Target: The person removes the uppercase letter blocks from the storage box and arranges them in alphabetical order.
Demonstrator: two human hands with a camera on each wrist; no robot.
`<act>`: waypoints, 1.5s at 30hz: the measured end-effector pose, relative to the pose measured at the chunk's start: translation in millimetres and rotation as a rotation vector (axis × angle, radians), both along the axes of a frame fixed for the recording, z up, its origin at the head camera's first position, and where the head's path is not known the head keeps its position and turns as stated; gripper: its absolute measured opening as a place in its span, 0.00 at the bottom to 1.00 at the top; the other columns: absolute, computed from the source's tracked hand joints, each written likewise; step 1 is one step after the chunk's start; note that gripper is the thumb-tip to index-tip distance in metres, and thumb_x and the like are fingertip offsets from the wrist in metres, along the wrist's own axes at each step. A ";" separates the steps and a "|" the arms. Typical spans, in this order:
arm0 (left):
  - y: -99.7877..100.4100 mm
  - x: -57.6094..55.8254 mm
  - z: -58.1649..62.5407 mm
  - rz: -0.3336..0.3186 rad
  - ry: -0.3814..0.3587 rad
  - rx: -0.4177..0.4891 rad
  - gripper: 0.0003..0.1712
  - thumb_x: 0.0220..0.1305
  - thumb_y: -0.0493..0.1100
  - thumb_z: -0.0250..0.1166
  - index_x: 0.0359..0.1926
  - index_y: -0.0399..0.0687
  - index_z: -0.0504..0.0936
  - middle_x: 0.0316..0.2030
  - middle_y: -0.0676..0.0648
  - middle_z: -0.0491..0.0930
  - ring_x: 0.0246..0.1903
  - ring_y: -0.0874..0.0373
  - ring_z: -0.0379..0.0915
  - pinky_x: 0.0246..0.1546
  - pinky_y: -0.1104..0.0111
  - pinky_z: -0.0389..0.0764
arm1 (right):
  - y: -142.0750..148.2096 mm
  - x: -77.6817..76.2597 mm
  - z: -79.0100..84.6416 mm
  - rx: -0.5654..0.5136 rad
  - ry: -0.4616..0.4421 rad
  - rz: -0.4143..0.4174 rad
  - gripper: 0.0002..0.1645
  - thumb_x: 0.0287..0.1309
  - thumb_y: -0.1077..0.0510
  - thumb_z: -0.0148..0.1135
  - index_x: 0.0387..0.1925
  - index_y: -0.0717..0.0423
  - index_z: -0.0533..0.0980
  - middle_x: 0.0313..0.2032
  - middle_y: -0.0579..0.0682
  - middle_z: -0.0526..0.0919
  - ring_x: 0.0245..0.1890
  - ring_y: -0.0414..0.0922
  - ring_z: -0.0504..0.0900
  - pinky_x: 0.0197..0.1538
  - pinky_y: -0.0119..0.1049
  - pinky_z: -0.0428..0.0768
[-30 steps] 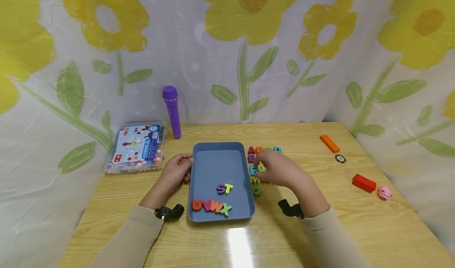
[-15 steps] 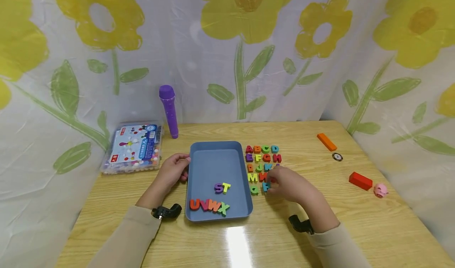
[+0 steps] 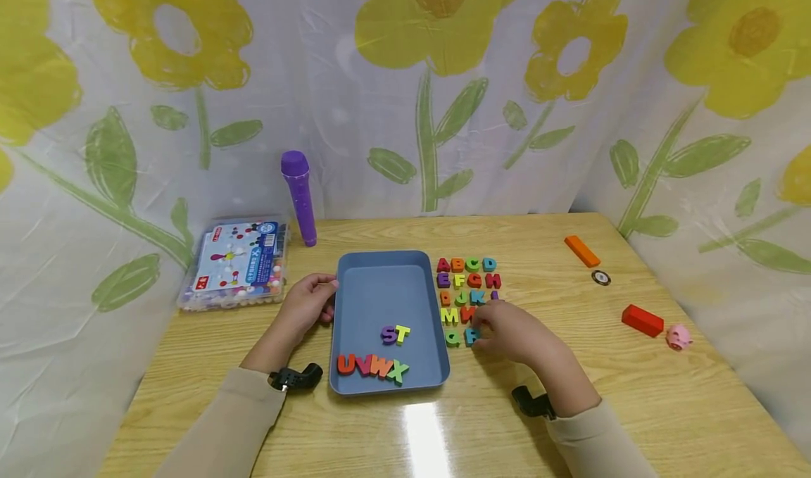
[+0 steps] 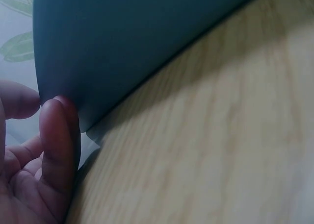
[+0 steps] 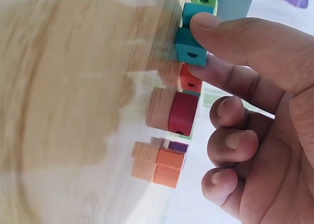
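In the head view a blue-grey tray (image 3: 383, 291) lies on the table, holding the letters S (image 3: 389, 335), T (image 3: 402, 334), U (image 3: 346, 365), V (image 3: 364, 365), W (image 3: 381, 367) and X (image 3: 398, 372). My left hand (image 3: 307, 302) grips the tray's left edge; the left wrist view shows its fingertips at the tray wall (image 4: 98, 47). To the tray's right, rows of coloured letters begin with A (image 3: 443, 265). My right hand (image 3: 516, 334) pinches the teal letter R (image 5: 192, 47) in the bottom row, beside the green Q (image 3: 452, 338). The hand partly hides letters behind it.
A clear case of coloured beads (image 3: 234, 263) lies at the back left, and a purple microphone (image 3: 300, 200) stands near it. On the right are an orange block (image 3: 581, 251), a round chip (image 3: 600, 277), a red block (image 3: 643, 320) and a pink pig head (image 3: 679, 337).
My right hand has moved from over the upper letter rows down and right to the teal letter R, uncovering the upper rows. My left hand has stayed at the tray's edge.
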State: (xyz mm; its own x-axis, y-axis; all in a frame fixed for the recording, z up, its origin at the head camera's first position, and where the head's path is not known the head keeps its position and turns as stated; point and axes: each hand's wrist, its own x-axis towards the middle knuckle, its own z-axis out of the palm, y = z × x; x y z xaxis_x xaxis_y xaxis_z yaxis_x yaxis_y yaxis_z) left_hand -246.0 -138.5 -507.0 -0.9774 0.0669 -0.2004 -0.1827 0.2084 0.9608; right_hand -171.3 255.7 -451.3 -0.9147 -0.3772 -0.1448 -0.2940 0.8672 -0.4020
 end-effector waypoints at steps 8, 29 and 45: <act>-1.4 1.9 0.6 0.004 -0.006 0.004 0.26 0.84 0.50 0.59 0.71 0.37 0.76 0.38 0.47 0.82 0.26 0.61 0.76 0.28 0.71 0.82 | 5.4 1.0 -0.2 -0.057 -0.011 -0.005 0.12 0.60 0.58 0.82 0.43 0.55 0.87 0.42 0.47 0.88 0.43 0.44 0.81 0.54 0.49 0.85; -2.2 1.2 -1.1 0.006 -0.004 0.010 0.25 0.85 0.50 0.59 0.69 0.37 0.77 0.36 0.48 0.82 0.26 0.61 0.76 0.28 0.71 0.82 | -110.2 -28.0 31.8 0.012 0.005 0.248 0.17 0.66 0.50 0.78 0.53 0.50 0.87 0.45 0.49 0.83 0.42 0.44 0.78 0.44 0.39 0.81; -1.3 -0.4 -2.7 0.028 0.010 -0.032 0.22 0.85 0.50 0.58 0.65 0.39 0.80 0.33 0.49 0.81 0.24 0.61 0.75 0.27 0.71 0.82 | -142.2 -36.6 15.0 0.179 0.029 0.344 0.14 0.64 0.47 0.80 0.47 0.45 0.88 0.44 0.41 0.84 0.42 0.38 0.80 0.53 0.38 0.86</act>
